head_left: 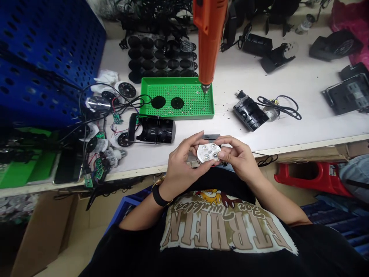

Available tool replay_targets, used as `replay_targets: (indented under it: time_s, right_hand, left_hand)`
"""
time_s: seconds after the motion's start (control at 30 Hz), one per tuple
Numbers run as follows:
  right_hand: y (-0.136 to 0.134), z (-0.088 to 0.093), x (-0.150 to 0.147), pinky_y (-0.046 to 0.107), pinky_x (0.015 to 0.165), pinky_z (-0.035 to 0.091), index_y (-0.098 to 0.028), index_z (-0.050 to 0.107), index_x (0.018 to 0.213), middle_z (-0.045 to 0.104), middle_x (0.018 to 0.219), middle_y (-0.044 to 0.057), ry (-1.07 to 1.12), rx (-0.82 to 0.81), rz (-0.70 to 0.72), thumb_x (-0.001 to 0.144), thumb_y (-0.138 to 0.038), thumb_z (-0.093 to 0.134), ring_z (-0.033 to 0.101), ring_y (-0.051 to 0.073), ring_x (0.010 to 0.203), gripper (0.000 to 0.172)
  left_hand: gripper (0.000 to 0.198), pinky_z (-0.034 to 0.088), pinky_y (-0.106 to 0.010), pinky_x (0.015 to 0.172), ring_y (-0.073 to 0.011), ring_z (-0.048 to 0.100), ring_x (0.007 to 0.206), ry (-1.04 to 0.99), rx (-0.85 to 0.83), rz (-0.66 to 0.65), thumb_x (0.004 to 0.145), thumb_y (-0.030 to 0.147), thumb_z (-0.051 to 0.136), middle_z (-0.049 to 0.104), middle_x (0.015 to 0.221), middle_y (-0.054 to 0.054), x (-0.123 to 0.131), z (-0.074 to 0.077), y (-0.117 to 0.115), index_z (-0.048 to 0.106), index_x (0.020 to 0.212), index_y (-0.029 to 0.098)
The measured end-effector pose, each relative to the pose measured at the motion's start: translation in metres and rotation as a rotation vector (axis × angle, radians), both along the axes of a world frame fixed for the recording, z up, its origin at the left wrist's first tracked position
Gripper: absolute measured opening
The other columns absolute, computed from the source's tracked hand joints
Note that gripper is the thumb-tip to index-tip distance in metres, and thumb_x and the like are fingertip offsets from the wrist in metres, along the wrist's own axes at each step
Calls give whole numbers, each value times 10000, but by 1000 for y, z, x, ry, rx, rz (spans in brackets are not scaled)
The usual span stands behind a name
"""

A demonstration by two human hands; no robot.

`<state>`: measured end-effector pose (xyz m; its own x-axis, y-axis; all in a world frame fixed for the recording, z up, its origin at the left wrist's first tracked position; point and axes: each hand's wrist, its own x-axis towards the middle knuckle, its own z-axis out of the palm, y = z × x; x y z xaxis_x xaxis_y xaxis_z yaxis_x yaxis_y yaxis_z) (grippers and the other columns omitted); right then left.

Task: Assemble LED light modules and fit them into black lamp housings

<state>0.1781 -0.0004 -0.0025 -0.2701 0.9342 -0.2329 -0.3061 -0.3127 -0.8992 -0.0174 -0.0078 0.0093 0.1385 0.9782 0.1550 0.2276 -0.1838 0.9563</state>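
Between my two hands, at the table's front edge, is a round white LED lens plate (209, 152) with several clear lenses facing up. My left hand (187, 157) grips its left side, thumb along the lower rim. On the right rim, the thumb and fingers of my right hand (238, 156) are closed. Just beyond my fingertips a dark flat part (211, 137) shows, partly hidden. A black cylindrical lamp housing (157, 130) lies to the left of my hands. Farther right is another black housing (250, 113) with a coiled cable.
An orange electric screwdriver (210, 42) hangs over a green tray (211, 111) with screws and two black discs. Rows of black discs (161, 57) lie behind it. Wires and circuit boards (99, 167) crowd the left, beside a blue perforated bin (52, 50). A red stool (311, 179) stands right.
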Motion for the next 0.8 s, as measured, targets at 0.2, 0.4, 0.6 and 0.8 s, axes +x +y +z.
replay_targets:
  time_s: [0.2,0.4,0.6,0.8]
  right_hand:
    - [-2,6,-2,277,696,658,-247,727,1043,677,1114,10,15,36,-2,804,-399,869,682,86,734,317]
    - [-2,12,-5,287,717,643,-247,715,1047,627,1195,36,-58,112,-30,838,-423,833,641,96,796,299]
    - [-2,10,-6,301,738,618,-253,712,1072,631,1200,47,-107,172,-44,854,-448,814,629,105,805,310]
    - [-3,10,-8,291,744,613,-253,703,1086,624,1218,43,-82,169,-38,881,-408,792,622,102,812,272]
  left_hand:
    - [728,611,-353,877,-206,721,1006,0,27,-5,787,314,900,757,1218,-88,-2,-2,-2,603,1450,269]
    - [763,611,-365,902,-218,713,1056,-16,35,8,774,281,915,748,1240,-80,-4,-8,-4,596,1467,295]
    - [764,596,-385,955,-241,715,1110,-33,18,24,753,284,931,747,1253,-89,-5,-9,-3,614,1449,280]
    - [748,595,-379,964,-232,713,1127,-45,13,23,766,291,926,749,1270,-77,-5,-10,-2,613,1444,299]
